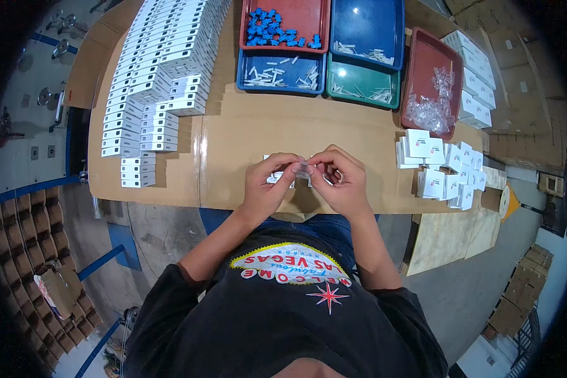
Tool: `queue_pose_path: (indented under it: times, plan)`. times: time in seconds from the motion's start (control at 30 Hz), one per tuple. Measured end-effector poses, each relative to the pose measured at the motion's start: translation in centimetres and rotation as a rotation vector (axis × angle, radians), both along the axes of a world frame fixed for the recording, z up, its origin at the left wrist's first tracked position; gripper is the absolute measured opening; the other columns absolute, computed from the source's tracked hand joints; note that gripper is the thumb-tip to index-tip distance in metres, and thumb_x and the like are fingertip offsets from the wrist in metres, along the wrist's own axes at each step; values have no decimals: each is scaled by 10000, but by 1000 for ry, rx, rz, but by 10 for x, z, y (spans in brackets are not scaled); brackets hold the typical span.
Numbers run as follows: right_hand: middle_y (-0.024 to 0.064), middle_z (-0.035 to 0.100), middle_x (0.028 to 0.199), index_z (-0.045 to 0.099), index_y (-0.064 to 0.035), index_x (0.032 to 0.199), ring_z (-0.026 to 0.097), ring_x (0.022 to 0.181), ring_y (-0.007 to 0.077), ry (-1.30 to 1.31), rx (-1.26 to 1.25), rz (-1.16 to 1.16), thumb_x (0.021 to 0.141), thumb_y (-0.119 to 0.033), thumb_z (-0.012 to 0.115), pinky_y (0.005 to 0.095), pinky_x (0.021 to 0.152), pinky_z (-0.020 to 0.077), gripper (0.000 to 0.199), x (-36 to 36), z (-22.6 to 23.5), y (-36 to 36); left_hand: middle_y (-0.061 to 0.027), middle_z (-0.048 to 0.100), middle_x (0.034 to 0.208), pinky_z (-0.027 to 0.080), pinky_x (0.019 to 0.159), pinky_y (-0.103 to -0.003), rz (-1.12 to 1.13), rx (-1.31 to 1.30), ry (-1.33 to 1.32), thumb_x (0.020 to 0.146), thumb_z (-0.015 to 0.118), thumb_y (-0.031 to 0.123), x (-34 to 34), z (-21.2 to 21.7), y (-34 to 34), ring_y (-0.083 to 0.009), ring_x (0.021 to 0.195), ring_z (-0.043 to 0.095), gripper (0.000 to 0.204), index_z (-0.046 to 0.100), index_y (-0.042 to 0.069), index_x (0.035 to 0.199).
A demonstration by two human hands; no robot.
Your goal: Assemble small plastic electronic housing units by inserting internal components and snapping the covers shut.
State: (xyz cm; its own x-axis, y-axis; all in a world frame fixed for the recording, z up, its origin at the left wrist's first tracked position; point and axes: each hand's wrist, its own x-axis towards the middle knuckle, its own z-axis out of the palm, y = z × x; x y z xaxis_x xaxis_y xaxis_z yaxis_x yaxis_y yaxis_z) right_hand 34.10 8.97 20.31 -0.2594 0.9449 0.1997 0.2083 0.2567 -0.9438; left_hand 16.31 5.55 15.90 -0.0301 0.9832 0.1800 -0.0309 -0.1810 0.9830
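Note:
Near the front edge of the cardboard-covered table, my two hands meet fingertip to fingertip. Pinched between them is a small clear plastic bag or sleeve (303, 170); its contents, if any, are too small to make out. My left hand (267, 186) grips its left side with thumb and forefinger, and my right hand (343, 183) does the same on the right. Under and behind the hands lie white items (272, 178), perhaps small boxes, mostly covered by my fingers.
Stacked white boxes (164, 69) fill the left side. At the back, a red tray (302, 19) holds blue pieces; blue (283, 58) and green trays (359, 72) hold slim white pieces. A red tray (422, 60) has clear plastic pieces. Small white boxes (431, 183) sit at right.

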Motion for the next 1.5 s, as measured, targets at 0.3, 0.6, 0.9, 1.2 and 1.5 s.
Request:
queue_pose_path:
  times: [0.3,0.6,0.9,1.2,1.5]
  plan:
    - [23,581,734,710,-17,916,458,573,70,-18,-3,4,811,13,764,245,512,341,122,1,-3,2,-101,753,1002,572,808,-273,-10,-19,-21,995,677,55,2,-2,0,-144,895,724,133,709,-25,1096]
    - [28,608,772,731,-20,932,483,578,68,-14,-18,-21,819,10,763,239,520,368,121,-2,-1,4,-93,749,997,568,823,-272,-15,-33,-32,997,677,58,1,-1,4,-139,905,717,132,712,-23,1095]
    - [28,615,785,732,-19,942,497,588,65,-20,-19,-37,839,23,741,232,528,383,111,-4,-7,4,-112,739,1046,584,862,-280,42,-103,-64,948,714,-2,3,5,6,-153,945,716,122,727,-18,1069]
    - [38,603,779,715,-16,946,510,591,79,-34,-27,-27,857,22,722,241,528,392,97,-4,-7,2,-111,725,1017,573,819,-283,52,-46,13,928,729,-4,4,4,8,-156,920,701,122,719,-13,1049]
    - [45,651,828,732,-10,963,524,583,81,-46,-62,-16,862,0,748,243,529,404,103,-7,0,2,-90,673,1043,546,923,-289,17,-37,79,957,675,-39,2,-1,5,-149,998,671,111,641,-29,1062]
